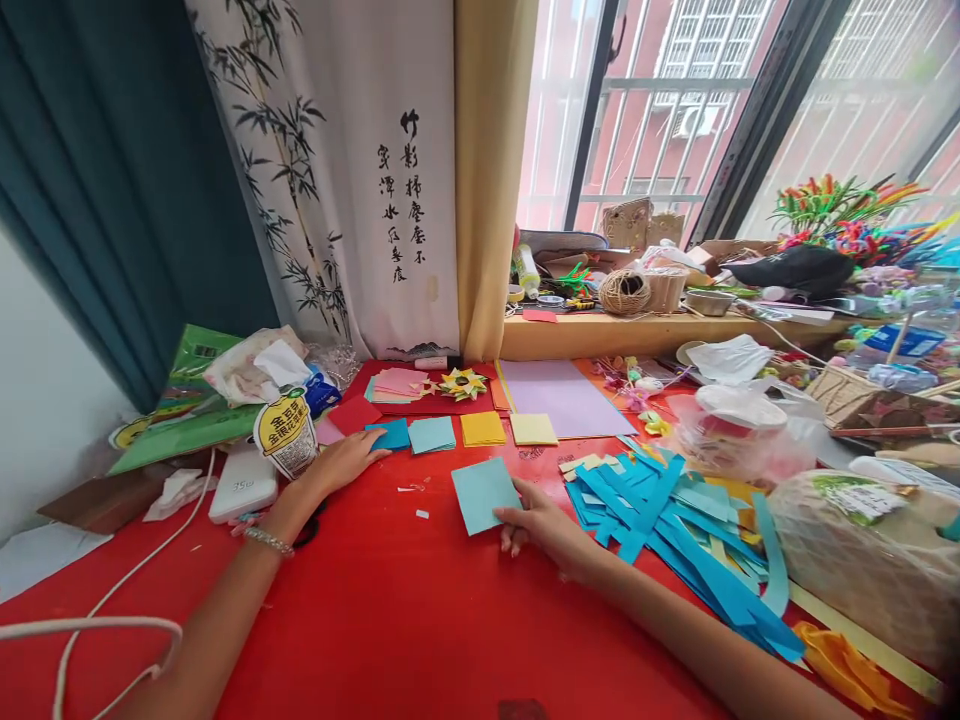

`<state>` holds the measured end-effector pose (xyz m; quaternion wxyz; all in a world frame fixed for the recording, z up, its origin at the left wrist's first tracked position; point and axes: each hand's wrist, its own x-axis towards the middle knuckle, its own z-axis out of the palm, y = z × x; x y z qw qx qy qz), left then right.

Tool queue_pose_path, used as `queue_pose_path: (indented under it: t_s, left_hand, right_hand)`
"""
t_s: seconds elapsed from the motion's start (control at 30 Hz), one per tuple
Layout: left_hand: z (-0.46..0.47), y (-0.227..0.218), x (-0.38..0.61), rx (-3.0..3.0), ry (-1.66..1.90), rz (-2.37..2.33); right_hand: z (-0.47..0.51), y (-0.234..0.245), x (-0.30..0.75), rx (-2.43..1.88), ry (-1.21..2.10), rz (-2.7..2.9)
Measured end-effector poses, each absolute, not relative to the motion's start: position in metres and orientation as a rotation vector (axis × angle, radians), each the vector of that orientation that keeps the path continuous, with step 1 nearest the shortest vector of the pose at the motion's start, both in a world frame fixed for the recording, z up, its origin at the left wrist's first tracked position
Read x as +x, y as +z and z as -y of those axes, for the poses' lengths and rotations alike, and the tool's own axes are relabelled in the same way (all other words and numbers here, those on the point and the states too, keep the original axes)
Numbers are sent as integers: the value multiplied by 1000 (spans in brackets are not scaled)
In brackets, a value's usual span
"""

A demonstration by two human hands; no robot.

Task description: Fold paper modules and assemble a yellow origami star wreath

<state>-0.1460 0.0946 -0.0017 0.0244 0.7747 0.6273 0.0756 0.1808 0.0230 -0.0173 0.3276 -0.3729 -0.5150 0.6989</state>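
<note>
My left hand lies flat on the red table, fingers stretched out, with the fingertips touching a darker blue paper square. My right hand rests near the table's middle, its fingers holding down the corner of a light teal paper square. Beyond them sits a row of small paper stacks: light blue, orange-yellow and pale yellow.
A pile of blue paper strips lies right of my right hand. A lilac sheet, a folded paper flower, a white charger with cable, bags and craft clutter ring the table. The windowsill is crowded.
</note>
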Motion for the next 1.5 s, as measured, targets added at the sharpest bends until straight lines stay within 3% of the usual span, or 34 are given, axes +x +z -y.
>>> queue_pose_path:
  t_s: [0.37, 0.67, 0.9, 1.5]
  left_hand:
    - [-105, 1, -159, 2360, 145, -1851]
    - [-102, -6, -156, 2504, 112, -1906]
    - [-89, -16, -147, 2638, 235, -2039]
    - [-94, -6, -150, 2821, 109, -1894]
  right_hand:
    - [-12, -11, 187, -1046, 1742, 1453]
    - [-2, -12, 190, -1120, 1254, 2090]
    - [5, -4, 189, -1160, 1161, 2150]
    - [-1, -7, 189, -1161, 1316, 2070]
